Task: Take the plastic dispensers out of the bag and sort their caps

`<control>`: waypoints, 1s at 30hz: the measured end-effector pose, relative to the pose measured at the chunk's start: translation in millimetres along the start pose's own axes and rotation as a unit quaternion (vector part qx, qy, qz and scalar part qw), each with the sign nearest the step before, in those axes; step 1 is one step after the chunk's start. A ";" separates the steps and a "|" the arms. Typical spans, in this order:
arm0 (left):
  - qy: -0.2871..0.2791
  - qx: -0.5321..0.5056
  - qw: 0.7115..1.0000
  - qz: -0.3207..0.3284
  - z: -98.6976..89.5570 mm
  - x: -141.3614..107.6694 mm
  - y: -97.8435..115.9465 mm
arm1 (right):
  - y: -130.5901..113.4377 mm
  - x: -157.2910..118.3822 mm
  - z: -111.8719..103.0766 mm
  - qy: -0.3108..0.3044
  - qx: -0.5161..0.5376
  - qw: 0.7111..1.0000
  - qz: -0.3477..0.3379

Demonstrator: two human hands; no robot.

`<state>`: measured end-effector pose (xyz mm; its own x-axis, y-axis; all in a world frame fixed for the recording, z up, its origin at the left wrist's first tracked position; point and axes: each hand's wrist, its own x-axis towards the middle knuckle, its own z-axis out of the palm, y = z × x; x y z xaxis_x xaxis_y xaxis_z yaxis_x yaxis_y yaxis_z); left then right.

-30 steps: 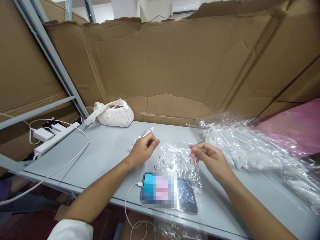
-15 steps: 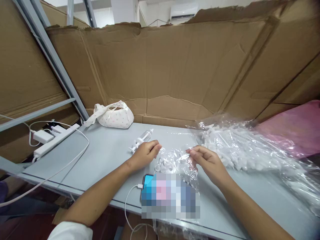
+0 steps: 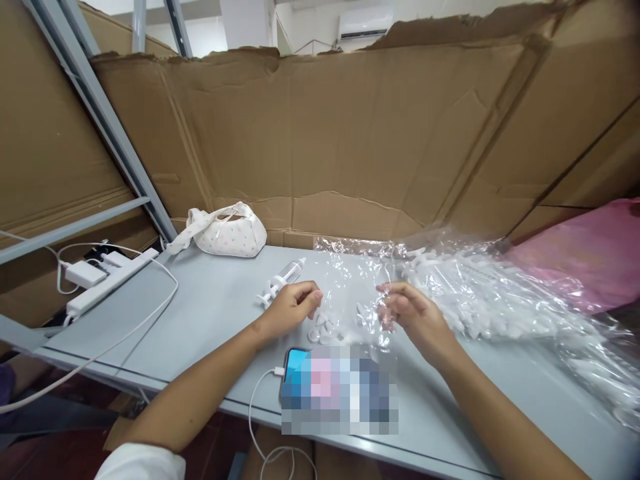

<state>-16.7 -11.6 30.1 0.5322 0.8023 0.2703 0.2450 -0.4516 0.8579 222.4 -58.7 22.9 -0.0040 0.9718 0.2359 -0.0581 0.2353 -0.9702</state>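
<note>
My left hand [image 3: 295,307] rests above the table with its fingers curled in; what they hold, if anything, is hidden. Just beside it lie several small white plastic pieces [image 3: 324,328]. A clear syringe with a white plunger [image 3: 286,277] lies behind this hand. My right hand [image 3: 417,317] has its fingers bent and apart, against a thin clear plastic bag [image 3: 350,267] spread between and beyond both hands. To the right is a large clear bag full of white plastic parts [image 3: 480,290].
A phone [image 3: 295,365], partly blurred out, lies at the front edge with a white cable plugged in. A white pouch [image 3: 235,233] stands at the back. On the left is a power strip [image 3: 113,283] with chargers. Cardboard [image 3: 350,133] walls the back; pink plastic [image 3: 580,260] lies right.
The clear bag's sheet has moved away from me, off the front edge, and now spreads toward the back. My right hand's pinch has loosened. My left hand has hardly moved.
</note>
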 end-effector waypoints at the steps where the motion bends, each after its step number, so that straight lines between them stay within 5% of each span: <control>1: 0.013 -0.003 1.000 0.001 0.9 0.2 -0.1 | -0.3 -0.3 1.6 -0.007 -0.016 1.000 0.014; 8: 0.080 -0.019 0.997 -0.009 4.4 1.7 -2.2 | -3.4 -1.7 8.8 0.034 -0.068 0.996 0.035; 14: -0.002 -0.047 0.998 -0.029 5.7 1.2 -0.9 | -5.3 -1.5 3.4 0.091 -0.035 0.995 0.008; 21: 0.064 -0.074 0.995 -0.032 3.3 5.4 -4.2 | -4.0 -2.8 6.3 0.010 -0.078 0.996 0.033; 27: 0.076 -0.076 0.993 -0.055 2.8 6.4 -3.0 | -0.7 -1.1 5.3 0.039 -0.108 0.993 0.037; 30: 0.029 -0.108 0.991 -0.071 5.4 5.3 -3.4 | -3.7 -0.4 3.9 0.066 -0.098 0.992 0.034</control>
<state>-10.3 -7.9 26.2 0.4557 0.8758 0.1588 0.1327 -0.2433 0.9608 218.7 -60.0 26.6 0.1297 0.9765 0.1720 0.1323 0.1548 -0.9790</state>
